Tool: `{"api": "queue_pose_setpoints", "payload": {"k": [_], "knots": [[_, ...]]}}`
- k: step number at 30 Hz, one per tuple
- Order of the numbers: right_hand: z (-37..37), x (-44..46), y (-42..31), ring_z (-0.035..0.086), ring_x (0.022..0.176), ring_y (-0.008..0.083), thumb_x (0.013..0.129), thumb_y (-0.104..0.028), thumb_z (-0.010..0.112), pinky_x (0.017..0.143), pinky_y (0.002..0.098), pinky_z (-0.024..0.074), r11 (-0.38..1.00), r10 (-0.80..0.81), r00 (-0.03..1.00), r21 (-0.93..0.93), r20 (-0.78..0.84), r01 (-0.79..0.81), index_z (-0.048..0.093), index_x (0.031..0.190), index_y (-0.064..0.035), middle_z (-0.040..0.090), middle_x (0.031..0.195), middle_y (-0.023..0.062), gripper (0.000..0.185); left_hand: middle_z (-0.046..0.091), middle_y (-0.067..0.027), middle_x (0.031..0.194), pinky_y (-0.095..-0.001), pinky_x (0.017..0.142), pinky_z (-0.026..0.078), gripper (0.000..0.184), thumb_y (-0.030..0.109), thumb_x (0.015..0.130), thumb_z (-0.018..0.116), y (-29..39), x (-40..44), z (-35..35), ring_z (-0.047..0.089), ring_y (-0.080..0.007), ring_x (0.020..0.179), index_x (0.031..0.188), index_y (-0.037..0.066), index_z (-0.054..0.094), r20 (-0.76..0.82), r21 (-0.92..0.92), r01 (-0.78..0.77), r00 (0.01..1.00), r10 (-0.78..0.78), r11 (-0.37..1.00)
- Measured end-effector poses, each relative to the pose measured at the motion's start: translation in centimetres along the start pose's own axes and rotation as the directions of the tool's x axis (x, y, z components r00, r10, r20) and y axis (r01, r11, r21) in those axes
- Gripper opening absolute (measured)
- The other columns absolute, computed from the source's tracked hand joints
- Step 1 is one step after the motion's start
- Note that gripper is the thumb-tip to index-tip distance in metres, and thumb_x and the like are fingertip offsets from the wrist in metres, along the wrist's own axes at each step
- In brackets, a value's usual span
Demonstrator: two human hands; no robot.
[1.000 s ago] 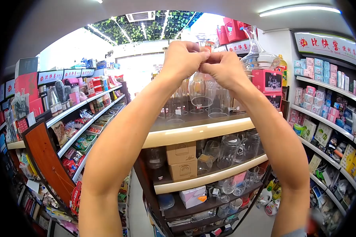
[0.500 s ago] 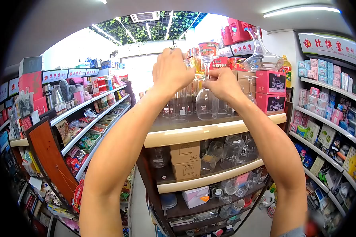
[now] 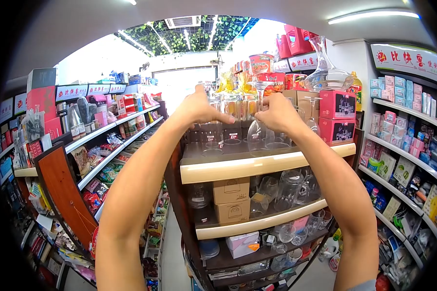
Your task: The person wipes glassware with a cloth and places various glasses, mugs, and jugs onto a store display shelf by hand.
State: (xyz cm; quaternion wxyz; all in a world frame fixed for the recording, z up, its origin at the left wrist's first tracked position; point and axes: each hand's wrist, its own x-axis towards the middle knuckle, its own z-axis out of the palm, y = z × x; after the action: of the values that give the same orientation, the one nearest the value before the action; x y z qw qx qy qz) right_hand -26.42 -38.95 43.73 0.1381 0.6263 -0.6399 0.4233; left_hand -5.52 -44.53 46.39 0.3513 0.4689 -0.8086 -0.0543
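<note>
Over the top shelf (image 3: 267,162), my right hand (image 3: 278,113) has its fingers closed on the stem of an upside-down stemmed glass (image 3: 257,134), bowl downward. My left hand (image 3: 203,107) is to the left of it, thumb and fingers apart, in front of a row of clear tumblers (image 3: 232,131); nothing shows in its grasp. Whether it touches a tumbler is hidden. Just right of my right hand stands another upturned stemmed glass (image 3: 312,119).
Pink boxes (image 3: 336,131) and a large glass decanter (image 3: 324,72) stand at the shelf's right. Lower shelves hold cardboard boxes (image 3: 231,190) and more glassware (image 3: 289,190). Stocked shelves flank both sides, with a brown end panel (image 3: 65,194) at left.
Both hands were together high over the shelf. My left hand has moved left and down, its fingers now apart. My right hand has come down with the stemmed glass. The view has shifted slightly.
</note>
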Motion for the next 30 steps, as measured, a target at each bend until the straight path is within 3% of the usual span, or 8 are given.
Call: {"api": "queue_pose_setpoints", "payload": {"k": [4, 6, 8, 10, 14, 16, 26, 30], "knots": [[-0.5, -0.2, 0.0, 0.067, 0.091, 0.0439, 0.071, -0.012, 0.063, 0.085, 0.0457, 0.0529, 1.0, -0.013, 0.999, 0.022, 0.038, 0.012, 0.068, 0.085, 0.0091, 0.067, 0.089, 0.0323, 0.026, 0.055, -0.0349, 0.127, -0.0401, 0.094, 0.05, 0.118, 0.034, 0.051, 0.095, -3.6, 2.1, 0.8, 0.06, -0.0376, 0.115, 0.139, -0.013, 0.033, -0.084, 0.095, -0.059, 0.994, 0.067, 0.994], [-0.7, -0.5, 0.1, 0.067, 0.091, 0.0441, 0.072, -0.014, 0.064, 0.085, 0.0462, 0.0529, 1.0, -0.009, 0.999, 0.026, 0.049, 0.008, 0.067, 0.085, 0.0098, 0.067, 0.09, 0.0321, 0.027, 0.06, -0.036, 0.118, -0.0369, 0.097, 0.049, 0.106, 0.038, 0.052, 0.095, -5.0, 2.3, 0.1, 0.062, -0.0406, 0.113, 0.125, -0.017, 0.04, -0.089, 0.098, -0.085, 0.992, 0.094, 0.992], [-1.5, -1.3, -0.2, 0.071, 0.071, 0.03, 0.076, -0.024, 0.073, 0.074, 0.0393, 0.0553, 0.991, -0.054, 0.997, -0.127, -0.046, 0.048, 0.067, 0.109, 0.0077, 0.073, 0.09, 0.018, 0.045, 0.06, -0.0329, 0.121, -0.0372, 0.098, 0.048, 0.101, 0.035, 0.051, 0.095, -6.6, 3.2, -0.2, 0.061, -0.0385, 0.115, 0.125, -0.014, 0.045, -0.092, 0.14, -0.06, 0.993, 0.073, 0.988], [-2.0, -2.8, -0.4, 0.071, 0.074, 0.0297, 0.078, -0.024, 0.073, 0.074, 0.0395, 0.0555, 0.968, -0.14, 0.983, -0.223, -0.119, 0.111, 0.062, 0.12, 0.0069, 0.072, 0.099, 0.0187, 0.053, 0.06, -0.0294, 0.124, -0.0366, 0.099, 0.048, 0.098, 0.033, 0.05, 0.095, -8.1, 3.8, -0.5, 0.06, -0.0363, 0.118, 0.127, -0.009, 0.051, -0.081, 0.058, -0.04, 0.996, 0.044, 0.998], [-3.3, -6.2, -0.4, 0.069, 0.077, 0.0308, 0.079, -0.02, 0.071, 0.07, 0.0407, 0.0539, 0.906, -0.415, 0.857, -0.22, -0.306, 0.36, 0.061, 0.118, 0.0063, 0.069, 0.099, 0.0205, 0.048, 0.064, -0.0198, 0.109, -0.0333, 0.067, 0.054, 0.093, 0.001, 0.053, 0.092, -10.3, 5.5, -0.3, 0.063, -0.0241, 0.092, 0.135, -0.001, 0.05, -0.045, -0.123, -0.014, 0.999, 0.008, 0.992], [-4.2, -8.5, -1.0, 0.068, 0.083, 0.0369, 0.079, -0.019, 0.069, 0.071, 0.045, 0.053, 0.895, -0.445, 0.833, -0.14, -0.329, 0.423, 0.061, 0.113, 0.0068, 0.068, 0.094, 0.0226, 0.043, 0.061, -0.025, 0.128, -0.0362, 0.099, 0.048, 0.101, 0.026, 0.049, 0.096, -11.0, 6.0, 0.1, 0.06, -0.034, 0.118, 0.135, -0.003, 0.052, -0.054, -0.082, -0.07, 0.996, 0.066, 0.994], [-6.8, -19.3, -1.6, 0.063, 0.069, 0.0281, 0.071, -0.004, 0.073, 0.06, 0.0346, 0.0513, 0.744, -0.662, 0.749, -0.156, -0.037, 0.65, 0.06, 0.114, 0.0068, 0.064, 0.085, 0.0139, 0.046, 0.067, -0.0219, 0.106, -0.0333, 0.074, 0.056, 0.112, 0.019, 0.053, 0.095, -11.4, 6.5, 0.7, 0.068, -0.0263, 0.091, 0.147, 0.0, 0.037, -0.118, -0.115, -0.128, 0.986, 0.115, 0.985], [-5.7, -23.3, -0.3, 0.063, 0.071, 0.0251, 0.077, -0.018, 0.074, 0.058, 0.0332, 0.0508, 0.738, -0.638, 0.734, -0.09, 0.231, 0.669, 0.061, 0.111, 0.0043, 0.061, 0.082, 0.0087, 0.043, 0.063, -0.0266, 0.116, -0.0313, 0.064, 0.054, 0.11, 0.019, 0.062, 0.091, -12.5, 7.1, -0.1, 0.067, -0.0244, 0.086, 0.151, 0.001, 0.029, -0.018, -0.148, -0.172, 0.985, 0.171, 0.974]]}}
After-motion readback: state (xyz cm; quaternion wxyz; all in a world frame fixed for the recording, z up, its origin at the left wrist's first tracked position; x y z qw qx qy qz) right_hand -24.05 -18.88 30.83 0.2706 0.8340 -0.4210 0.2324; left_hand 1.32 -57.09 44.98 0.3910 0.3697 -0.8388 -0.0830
